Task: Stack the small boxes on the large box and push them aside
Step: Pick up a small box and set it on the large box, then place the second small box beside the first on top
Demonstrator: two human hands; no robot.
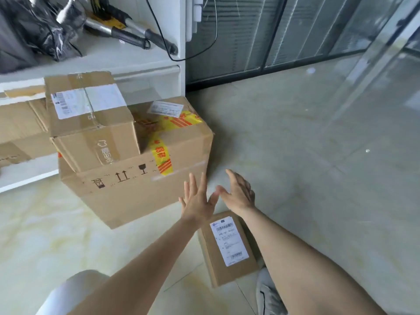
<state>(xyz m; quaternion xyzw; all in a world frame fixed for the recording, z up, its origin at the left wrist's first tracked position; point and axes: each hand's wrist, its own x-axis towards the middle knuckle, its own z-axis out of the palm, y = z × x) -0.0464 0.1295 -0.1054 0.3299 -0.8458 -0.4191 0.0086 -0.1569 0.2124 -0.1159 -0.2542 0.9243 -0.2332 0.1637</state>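
Note:
A large cardboard box (141, 189) with yellow and red tape sits on the floor at centre left. A smaller cardboard box (91, 123) with white labels rests on its top, at the left. A flat small box (227, 248) with a white shipping label lies on the floor below my hands. My left hand (197, 198) is open, fingers spread, in front of the large box's near right corner. My right hand (238, 192) is open just beside it, to the right of that corner. Neither hand holds anything.
A white shelf unit (136, 71) stands behind the boxes, holding more cardboard boxes (20, 130), black bags and long-handled tools (134, 35). A glass partition (284, 35) runs along the back right. Pale tiled floor (318, 144) spreads to the right. My shoe (268, 294) shows near the bottom.

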